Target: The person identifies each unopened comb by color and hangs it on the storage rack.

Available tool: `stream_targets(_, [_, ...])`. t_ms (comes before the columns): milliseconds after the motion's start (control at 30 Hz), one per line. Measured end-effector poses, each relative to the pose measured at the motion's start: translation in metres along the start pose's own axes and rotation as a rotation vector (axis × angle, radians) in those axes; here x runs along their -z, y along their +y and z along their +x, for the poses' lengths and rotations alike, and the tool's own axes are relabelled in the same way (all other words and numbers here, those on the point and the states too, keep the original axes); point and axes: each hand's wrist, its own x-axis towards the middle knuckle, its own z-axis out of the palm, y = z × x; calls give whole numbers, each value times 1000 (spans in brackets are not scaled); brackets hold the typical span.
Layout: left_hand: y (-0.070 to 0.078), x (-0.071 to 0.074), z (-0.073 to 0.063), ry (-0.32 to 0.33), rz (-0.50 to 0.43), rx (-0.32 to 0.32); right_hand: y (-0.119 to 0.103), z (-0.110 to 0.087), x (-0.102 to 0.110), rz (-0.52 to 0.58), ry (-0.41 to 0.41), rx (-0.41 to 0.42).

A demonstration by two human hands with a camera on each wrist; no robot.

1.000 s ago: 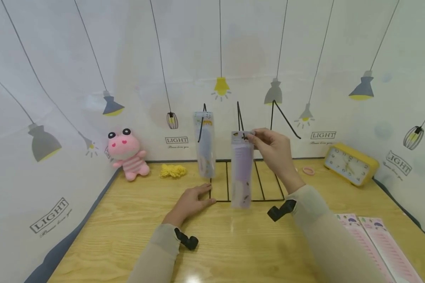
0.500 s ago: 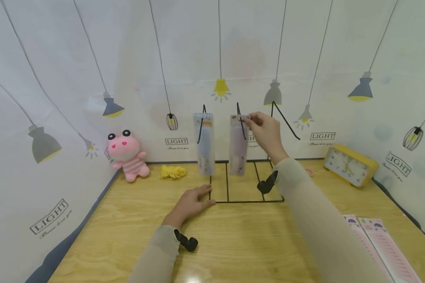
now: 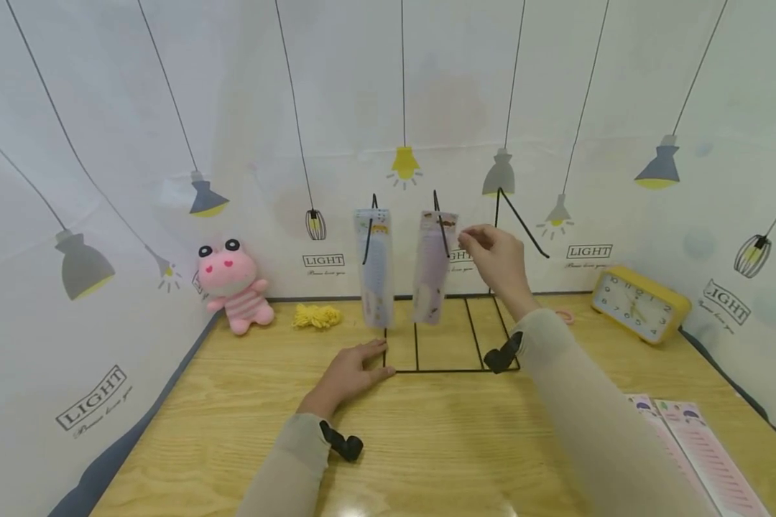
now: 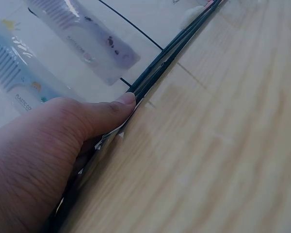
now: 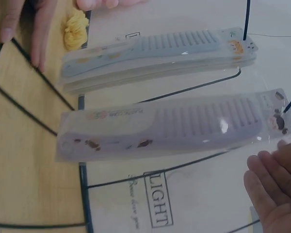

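A purple comb (image 3: 434, 267) in a clear packet hangs from the middle hook of a black wire rack (image 3: 453, 370), its lower end tilted left. Just right of the packet's top is my right hand (image 3: 499, 260), fingers loosely bent and holding nothing; the right wrist view shows these fingers (image 5: 271, 179) apart from the packet. Packeted blue combs (image 3: 375, 273), stacked more than one deep, hang on the left hook. My left hand (image 3: 345, 373) rests on the front left corner of the rack's base, its thumb (image 4: 109, 114) lying along the wire.
Two pink comb packets (image 3: 711, 449) lie at the table's right front. A yellow alarm clock (image 3: 640, 303) and a pink hair tie (image 3: 565, 316) are at the back right. A pink plush toy (image 3: 234, 283) and a yellow yarn bundle (image 3: 317, 316) stand back left. The right hook (image 3: 522, 222) holds nothing.
My right hand has raised the purple comb packet onto the middle hook, let go of it and drawn slightly right and down. The packet now tilts. My left hand has stayed put.
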Motion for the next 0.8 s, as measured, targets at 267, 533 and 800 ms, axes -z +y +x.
stream_targets(267, [-1,-2,1,2,19,-6,31,-43,37,-27,-89,-71])
stream_targets(533, [-3,-1,2,1,16,-3,64,-97,91,5,-248,-220])
stream_targets(800, [-3,-1,1,1,6,6,106,-147,138,-10,-367,-278])
